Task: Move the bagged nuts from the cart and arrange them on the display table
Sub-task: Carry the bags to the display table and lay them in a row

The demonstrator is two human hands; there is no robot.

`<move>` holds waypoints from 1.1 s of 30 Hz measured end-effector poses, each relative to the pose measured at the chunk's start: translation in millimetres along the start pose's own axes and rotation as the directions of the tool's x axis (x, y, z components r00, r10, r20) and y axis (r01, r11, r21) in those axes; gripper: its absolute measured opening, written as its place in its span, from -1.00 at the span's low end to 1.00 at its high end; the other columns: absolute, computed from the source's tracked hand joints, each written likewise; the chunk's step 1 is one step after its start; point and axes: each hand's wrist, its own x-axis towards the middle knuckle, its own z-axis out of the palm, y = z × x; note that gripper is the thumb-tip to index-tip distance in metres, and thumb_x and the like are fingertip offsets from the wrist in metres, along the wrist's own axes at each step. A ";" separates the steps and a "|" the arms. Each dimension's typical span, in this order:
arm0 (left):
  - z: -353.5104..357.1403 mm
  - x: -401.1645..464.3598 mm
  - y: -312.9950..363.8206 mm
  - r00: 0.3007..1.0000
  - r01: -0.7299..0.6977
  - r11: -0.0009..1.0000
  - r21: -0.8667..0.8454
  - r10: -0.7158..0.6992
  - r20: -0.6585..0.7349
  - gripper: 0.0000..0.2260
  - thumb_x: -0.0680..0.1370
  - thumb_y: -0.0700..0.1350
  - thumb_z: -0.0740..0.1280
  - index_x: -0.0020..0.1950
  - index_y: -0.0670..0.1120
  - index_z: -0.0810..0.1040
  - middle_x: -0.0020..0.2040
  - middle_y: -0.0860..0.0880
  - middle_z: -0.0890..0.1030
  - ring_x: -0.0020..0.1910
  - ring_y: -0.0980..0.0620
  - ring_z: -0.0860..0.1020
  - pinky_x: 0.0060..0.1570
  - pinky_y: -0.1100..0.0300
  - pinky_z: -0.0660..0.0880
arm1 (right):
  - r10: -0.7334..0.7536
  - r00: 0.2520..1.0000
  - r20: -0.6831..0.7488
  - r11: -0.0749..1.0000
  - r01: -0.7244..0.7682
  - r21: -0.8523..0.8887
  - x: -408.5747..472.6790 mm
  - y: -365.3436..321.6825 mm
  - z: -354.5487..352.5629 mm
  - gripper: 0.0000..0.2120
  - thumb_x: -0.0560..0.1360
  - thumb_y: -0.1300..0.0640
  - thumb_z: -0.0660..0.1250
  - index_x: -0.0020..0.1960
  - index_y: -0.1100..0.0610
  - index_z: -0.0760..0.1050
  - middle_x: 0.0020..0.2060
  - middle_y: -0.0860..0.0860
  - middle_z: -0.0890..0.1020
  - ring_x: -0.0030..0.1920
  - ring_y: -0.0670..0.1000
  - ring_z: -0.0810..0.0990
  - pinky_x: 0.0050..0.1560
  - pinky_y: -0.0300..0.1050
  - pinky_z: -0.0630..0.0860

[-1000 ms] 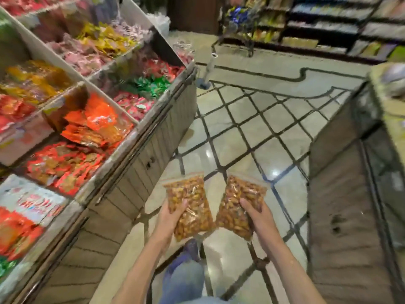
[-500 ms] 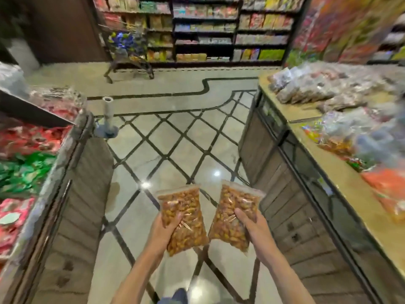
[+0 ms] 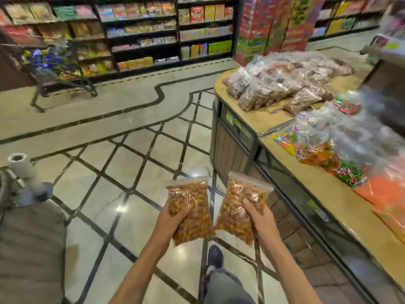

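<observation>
We carry one bag of nuts [image 3: 190, 212] in our left hand [image 3: 169, 218] and another bag [image 3: 241, 207] in our right hand [image 3: 259, 218], each gripped underneath, ready for the display table [image 3: 266, 120]

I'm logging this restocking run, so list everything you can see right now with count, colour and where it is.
bags of nuts: two, clear with orange-brown nuts, one in each hand
display table: one, tan top, right
brown bagged goods: a pile, far end of the table
colourful candy bags: several, near end of the table
cart: one, dark, far left
shelves: dark, along back wall
left hand: grips left bag
right hand: grips right bag
</observation>
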 end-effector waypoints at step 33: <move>238.7 642.0 212.1 0.717 -0.062 0.898 0.436 -0.264 0.646 -0.52 0.53 0.06 0.56 0.41 0.07 0.53 0.19 0.03 0.74 0.11 0.06 0.73 0.13 0.06 0.68 | 0.199 0.710 -0.675 0.966 -0.025 0.258 468.9 -171.2 4.4 -0.34 0.36 -0.35 0.58 0.36 -0.08 0.57 0.13 -0.09 0.77 0.18 0.03 0.74 0.36 0.21 0.58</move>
